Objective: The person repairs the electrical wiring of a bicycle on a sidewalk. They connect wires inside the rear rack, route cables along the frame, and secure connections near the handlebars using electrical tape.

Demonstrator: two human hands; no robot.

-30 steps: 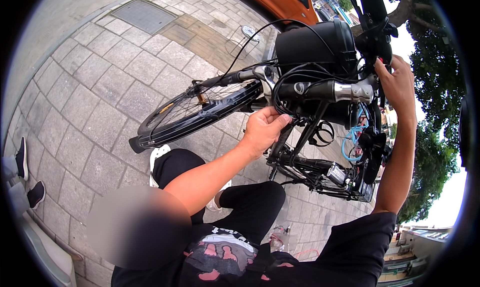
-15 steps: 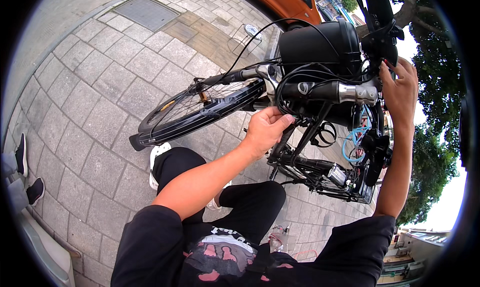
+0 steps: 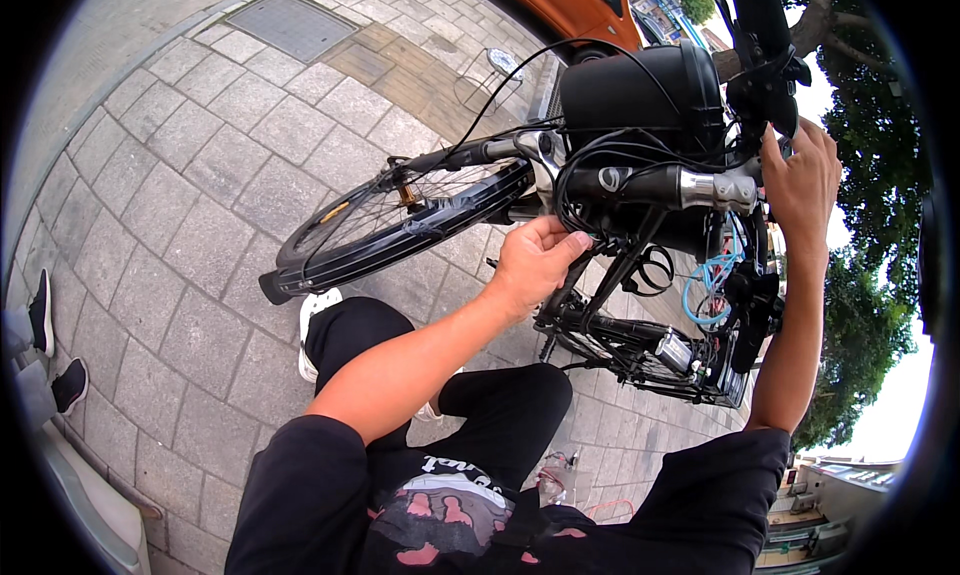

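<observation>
A black bicycle stands in front of me, its front wheel pointing left. With thumb and fingers pinched, my left hand is closed at the lower end of a looped bundle of black cables, beside the frame. The exact piece between the fingertips is partly hidden. Higher up at the right, my right hand is closed at the handlebar, its fingers curled by a black control there. Between the hands runs the silver and black stem. A black cylindrical bag sits beyond it.
A blue coiled cable hangs near the rear of the bicycle. An orange car is parked at the far side. Another person's shoes show at the left on the paving. Trees and a building stand at the right.
My right hand's fingers have shifted slightly at the handlebar control, and a small red spot there no longer shows. The bicycle's handlebar end has tilted very slightly. My left hand keeps its pinch.
</observation>
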